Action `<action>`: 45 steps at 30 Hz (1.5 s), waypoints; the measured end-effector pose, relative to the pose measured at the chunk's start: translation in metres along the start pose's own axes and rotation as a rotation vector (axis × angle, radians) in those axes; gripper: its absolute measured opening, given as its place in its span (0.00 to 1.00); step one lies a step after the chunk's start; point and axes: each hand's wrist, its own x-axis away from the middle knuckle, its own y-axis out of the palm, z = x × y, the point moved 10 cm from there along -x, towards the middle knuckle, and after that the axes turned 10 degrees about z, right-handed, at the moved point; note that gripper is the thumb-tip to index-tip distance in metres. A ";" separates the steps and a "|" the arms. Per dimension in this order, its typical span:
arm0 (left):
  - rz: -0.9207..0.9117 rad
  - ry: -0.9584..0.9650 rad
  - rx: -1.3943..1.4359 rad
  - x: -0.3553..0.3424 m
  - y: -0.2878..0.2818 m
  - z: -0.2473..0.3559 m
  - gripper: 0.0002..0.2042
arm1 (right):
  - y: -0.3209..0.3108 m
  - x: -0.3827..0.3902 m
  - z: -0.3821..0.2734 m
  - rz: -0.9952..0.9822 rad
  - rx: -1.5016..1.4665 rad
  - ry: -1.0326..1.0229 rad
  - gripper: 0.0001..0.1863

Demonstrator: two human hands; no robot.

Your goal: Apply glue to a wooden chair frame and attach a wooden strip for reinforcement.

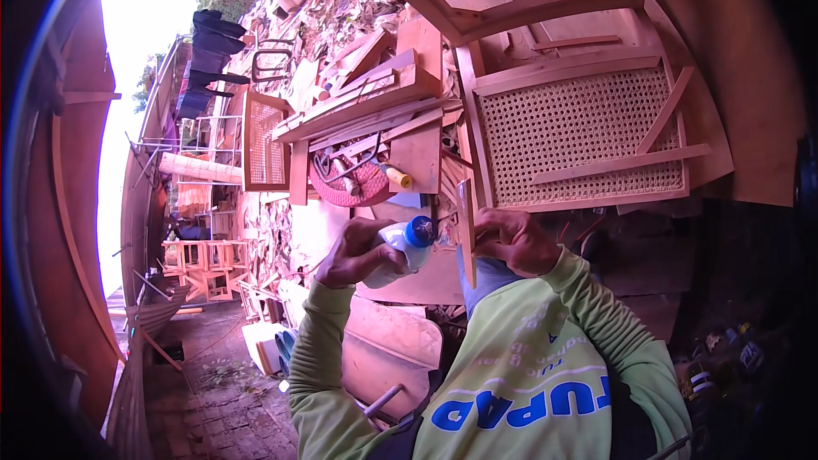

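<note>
My left hand (349, 254) is wrapped round a white plastic bottle (400, 247) with a blue cap (420, 231). The bottle leans with its capped end toward a narrow flat strip of wood (466, 217). Gripping that strip is my right hand (521, 243), its fingers curled behind the wood. The strip stands edge-on to me, close beside the bottle's tip; whether the two touch I cannot tell. Beyond the hands, a yellow-handled tool (397, 177) lies near a round pink woven seat pad (358, 183).
A wooden frame with cane webbing (579, 132) lies at the right, loose slats on it. Another wooden frame (503, 17) rises at the far right. Stacked boards (366, 106) cover the far middle. Stool frames (204, 266) stand at the left, near brick paving (226, 409).
</note>
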 end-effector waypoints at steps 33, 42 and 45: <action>0.373 0.346 -0.638 0.008 0.010 0.040 0.17 | -0.011 -0.003 -0.006 0.039 0.053 0.001 0.16; 0.307 0.398 -1.089 -0.002 0.025 0.078 0.17 | -0.008 -0.002 -0.004 0.025 0.127 0.036 0.17; 0.227 0.408 -1.302 -0.011 0.041 0.073 0.15 | -0.013 0.000 -0.001 0.059 0.118 0.065 0.17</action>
